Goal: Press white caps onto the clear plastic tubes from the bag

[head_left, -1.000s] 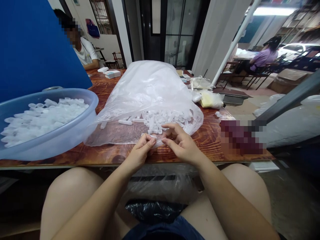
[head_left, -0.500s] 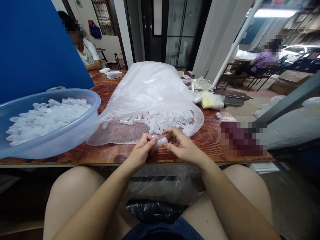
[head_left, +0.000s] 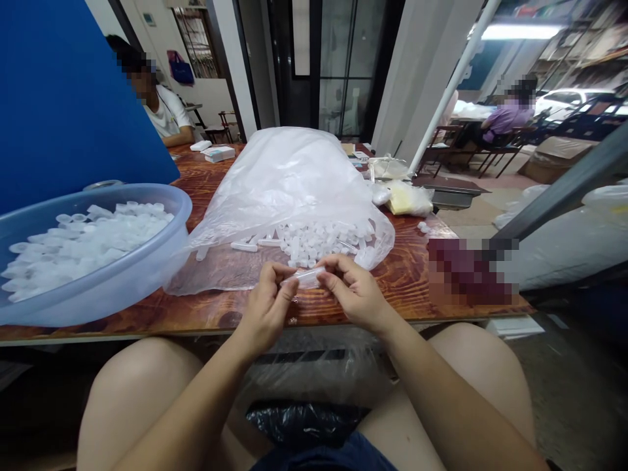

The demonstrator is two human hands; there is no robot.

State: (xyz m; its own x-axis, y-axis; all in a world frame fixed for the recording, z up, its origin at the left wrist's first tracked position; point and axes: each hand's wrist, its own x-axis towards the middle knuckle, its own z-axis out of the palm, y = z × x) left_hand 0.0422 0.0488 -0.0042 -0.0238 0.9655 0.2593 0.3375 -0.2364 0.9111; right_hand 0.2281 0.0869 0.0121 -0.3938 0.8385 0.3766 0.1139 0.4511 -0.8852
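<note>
My left hand (head_left: pixel 267 307) and my right hand (head_left: pixel 354 292) meet over the near edge of the wooden table (head_left: pixel 417 281). Between their fingertips they pinch a small clear plastic tube (head_left: pixel 305 277), one hand at each end. Just behind them lies a large clear plastic bag (head_left: pixel 294 190) with a heap of the same translucent tubes (head_left: pixel 318 239) spilling toward its mouth. At the left a pale blue plastic basin (head_left: pixel 122 275) holds many more tubes.
A blue panel (head_left: pixel 59 98) stands behind the basin. A person in a white shirt (head_left: pixel 167 114) sits at the table's far left; another in purple (head_left: pixel 505 118) sits far right. Small bags (head_left: pixel 407 196) lie on the right. A black bag (head_left: pixel 304 412) hangs between my knees.
My hands have drawn slightly apart along the tube, and my left fingers have shifted their pinch. The view has tilted down a little.
</note>
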